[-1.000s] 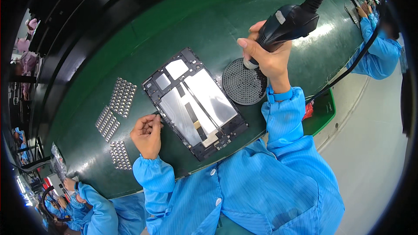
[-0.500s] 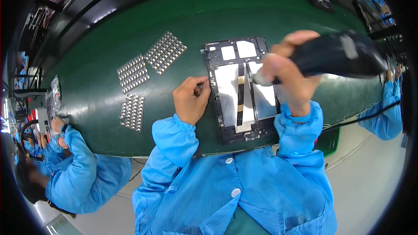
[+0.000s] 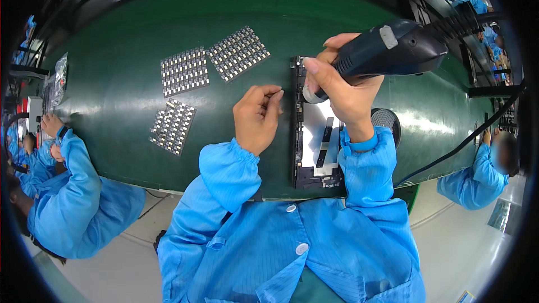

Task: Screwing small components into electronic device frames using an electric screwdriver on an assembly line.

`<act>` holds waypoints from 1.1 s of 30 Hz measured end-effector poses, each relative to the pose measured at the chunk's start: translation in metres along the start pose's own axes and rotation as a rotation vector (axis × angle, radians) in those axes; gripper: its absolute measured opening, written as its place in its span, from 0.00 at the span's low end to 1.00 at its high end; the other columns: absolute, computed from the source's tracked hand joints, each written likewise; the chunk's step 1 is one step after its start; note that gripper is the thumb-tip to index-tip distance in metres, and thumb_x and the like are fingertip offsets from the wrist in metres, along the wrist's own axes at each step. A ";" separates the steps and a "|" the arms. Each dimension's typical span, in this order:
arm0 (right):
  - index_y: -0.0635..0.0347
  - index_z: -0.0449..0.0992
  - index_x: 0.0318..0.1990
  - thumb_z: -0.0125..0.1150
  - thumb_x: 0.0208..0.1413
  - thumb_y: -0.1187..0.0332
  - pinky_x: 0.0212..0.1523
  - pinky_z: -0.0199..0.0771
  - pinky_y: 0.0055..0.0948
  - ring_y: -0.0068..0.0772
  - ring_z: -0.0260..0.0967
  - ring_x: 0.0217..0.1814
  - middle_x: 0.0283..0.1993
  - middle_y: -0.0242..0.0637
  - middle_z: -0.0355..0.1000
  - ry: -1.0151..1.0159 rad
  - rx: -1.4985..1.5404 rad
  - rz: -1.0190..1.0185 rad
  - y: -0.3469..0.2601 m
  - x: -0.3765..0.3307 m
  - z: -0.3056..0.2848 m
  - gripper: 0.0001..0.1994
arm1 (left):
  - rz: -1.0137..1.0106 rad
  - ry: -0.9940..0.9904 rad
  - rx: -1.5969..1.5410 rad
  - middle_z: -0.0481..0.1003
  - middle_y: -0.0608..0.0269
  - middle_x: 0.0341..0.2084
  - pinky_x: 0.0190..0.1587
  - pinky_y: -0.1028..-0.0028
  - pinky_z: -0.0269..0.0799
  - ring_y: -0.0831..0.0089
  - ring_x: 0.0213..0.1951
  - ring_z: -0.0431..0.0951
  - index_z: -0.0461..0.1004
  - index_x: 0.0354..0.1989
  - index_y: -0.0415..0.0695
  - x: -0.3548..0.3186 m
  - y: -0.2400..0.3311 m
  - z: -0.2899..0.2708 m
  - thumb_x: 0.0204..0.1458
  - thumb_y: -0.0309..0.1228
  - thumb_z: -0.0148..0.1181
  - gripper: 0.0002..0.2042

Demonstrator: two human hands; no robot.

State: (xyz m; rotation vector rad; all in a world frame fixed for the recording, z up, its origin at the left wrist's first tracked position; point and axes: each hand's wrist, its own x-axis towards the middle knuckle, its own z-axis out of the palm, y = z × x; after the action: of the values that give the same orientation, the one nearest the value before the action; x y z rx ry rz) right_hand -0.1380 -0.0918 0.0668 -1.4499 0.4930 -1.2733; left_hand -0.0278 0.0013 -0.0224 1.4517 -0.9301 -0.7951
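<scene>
An opened flat electronic device (image 3: 309, 177), with a black frame and a silvery plate crossed by dark strips, lies on the table in front of me. My right hand (image 3: 351, 98) is closed around a black corded hand tool (image 3: 387, 50). The tool's pale, rounded nose points down over the upper part of the device; whether it touches is hidden. My left hand (image 3: 257, 113) is just left of the device, apart from it, with thumb and forefinger pinched. A tiny dark bit may show at those fingertips, too small to name.
Three dark panels (image 3: 238, 53) of small pale parts lie left of the device. A round, dark, perforated thing (image 3: 387, 122) sits beyond my right wrist. The tool's black cable (image 3: 466, 140) runs along the right. Co-workers in blue sit left (image 3: 84, 207) and right (image 3: 471, 177).
The tool and my right hand have moved to the device's upper left part. My left hand has come away from the device's left edge. The whole view has shifted somewhat.
</scene>
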 end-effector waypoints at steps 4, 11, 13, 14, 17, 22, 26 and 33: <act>0.69 0.70 0.40 0.65 0.44 0.85 0.20 0.66 0.17 0.18 0.68 0.19 0.21 0.33 0.72 0.029 0.037 0.024 0.000 -0.001 0.003 0.15 | 0.036 0.005 0.011 0.74 0.63 0.27 0.21 0.83 0.67 0.82 0.24 0.75 0.74 0.37 0.35 0.001 0.001 0.001 0.54 0.24 0.58 0.06; 0.69 0.69 0.41 0.65 0.44 0.85 0.20 0.66 0.17 0.18 0.68 0.19 0.20 0.33 0.71 -0.006 0.031 -0.003 0.002 -0.002 0.003 0.16 | 0.045 0.042 0.028 0.74 0.59 0.26 0.21 0.79 0.71 0.76 0.22 0.77 0.75 0.34 0.35 0.001 0.003 0.002 0.51 0.21 0.59 0.04; 0.68 0.68 0.41 0.65 0.44 0.84 0.21 0.66 0.18 0.18 0.67 0.20 0.21 0.33 0.71 -0.022 0.027 0.010 0.003 -0.002 0.003 0.16 | 0.021 0.037 0.017 0.75 0.57 0.26 0.21 0.79 0.71 0.76 0.23 0.77 0.75 0.35 0.35 0.000 0.005 0.001 0.51 0.21 0.59 0.04; 0.68 0.68 0.41 0.65 0.44 0.84 0.21 0.66 0.18 0.18 0.67 0.20 0.21 0.33 0.71 -0.026 0.027 0.011 0.003 -0.003 0.004 0.16 | 0.022 0.041 0.015 0.75 0.57 0.26 0.21 0.79 0.71 0.76 0.23 0.77 0.75 0.35 0.35 0.000 0.004 0.001 0.51 0.21 0.59 0.04; 0.67 0.67 0.42 0.65 0.45 0.84 0.22 0.65 0.18 0.17 0.65 0.21 0.22 0.32 0.70 -0.029 0.026 0.048 0.000 -0.008 0.007 0.16 | -0.004 0.033 -0.037 0.76 0.55 0.26 0.21 0.79 0.71 0.75 0.24 0.79 0.75 0.35 0.34 0.000 0.001 0.001 0.51 0.20 0.58 0.04; 0.63 0.61 0.43 0.61 0.46 0.86 0.23 0.70 0.23 0.23 0.67 0.20 0.21 0.37 0.68 -0.184 -0.136 -0.056 0.001 -0.014 0.004 0.19 | -0.010 0.012 -0.043 0.77 0.54 0.24 0.23 0.78 0.72 0.73 0.27 0.81 0.75 0.37 0.35 -0.001 0.004 -0.001 0.53 0.18 0.55 0.05; 0.63 0.61 0.44 0.61 0.46 0.86 0.22 0.69 0.22 0.23 0.66 0.20 0.21 0.37 0.67 -0.187 -0.156 -0.049 0.003 -0.016 0.002 0.20 | -0.006 0.009 -0.024 0.77 0.55 0.24 0.24 0.78 0.73 0.72 0.27 0.81 0.74 0.37 0.36 -0.002 0.003 -0.001 0.53 0.18 0.54 0.06; 0.63 0.61 0.44 0.62 0.46 0.86 0.22 0.68 0.22 0.23 0.66 0.21 0.22 0.37 0.67 -0.229 -0.125 -0.034 0.003 -0.015 0.003 0.20 | 0.109 -0.011 0.018 0.77 0.51 0.37 0.27 0.76 0.74 0.68 0.32 0.81 0.75 0.35 0.34 -0.001 0.000 -0.004 0.49 0.14 0.51 0.08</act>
State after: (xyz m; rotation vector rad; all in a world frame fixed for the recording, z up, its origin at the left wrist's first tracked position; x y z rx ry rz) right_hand -0.1395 -0.0788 0.0580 -1.6919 0.4001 -1.1012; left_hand -0.0246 0.0045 -0.0220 1.4004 -1.0183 -0.7167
